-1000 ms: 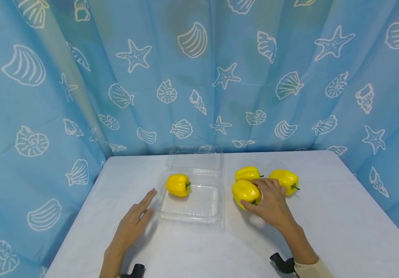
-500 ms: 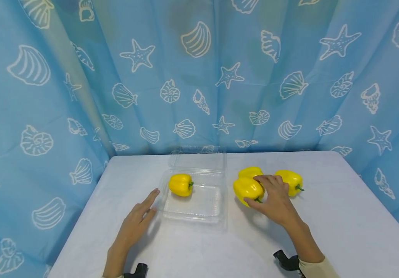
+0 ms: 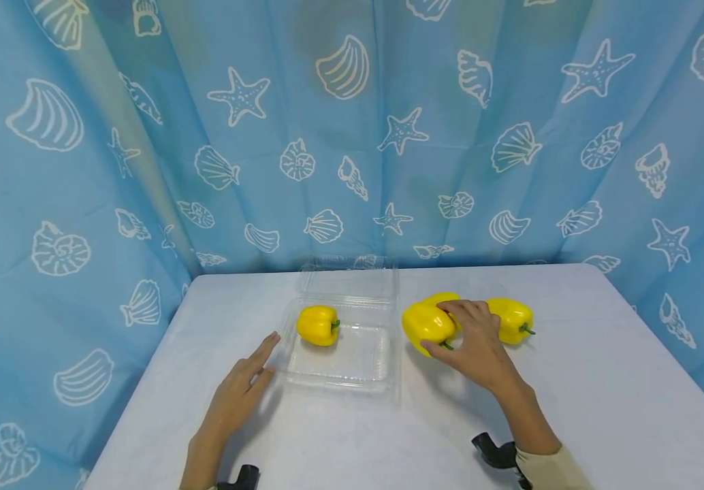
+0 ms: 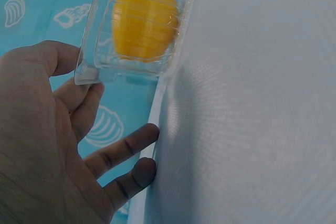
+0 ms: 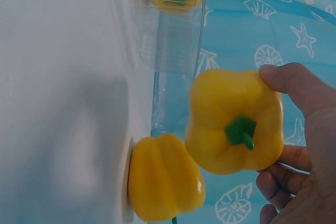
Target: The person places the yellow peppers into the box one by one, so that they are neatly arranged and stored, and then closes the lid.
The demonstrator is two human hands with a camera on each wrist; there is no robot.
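My right hand point(image 3: 477, 344) grips a yellow bell pepper point(image 3: 427, 327) with a green stem, thumb and fingertips around its sides; in the right wrist view this bell pepper point(image 5: 231, 114) hangs clear of the table. At the left edge of an open clear plastic container point(image 3: 340, 376), my left hand point(image 3: 235, 395) rests with fingers extended. Its thumb and fingertips meet the container's rim in the left wrist view, and its other fingertips point(image 4: 144, 169) reach the table. One yellow bell pepper point(image 3: 316, 325) lies inside the container, in the left part.
Behind the held pepper, partly hidden, lies another yellow bell pepper point(image 3: 442, 297). One more bell pepper point(image 3: 511, 320) sits to the right, past my fingers. The container's lid point(image 3: 346, 282) lies folded back toward the curtain point(image 3: 352, 136) behind the white table point(image 3: 572, 354).
My right hand has lifted the pepper a little and carried it slightly left, over more of the pepper behind. The left hand stays at the container's edge.
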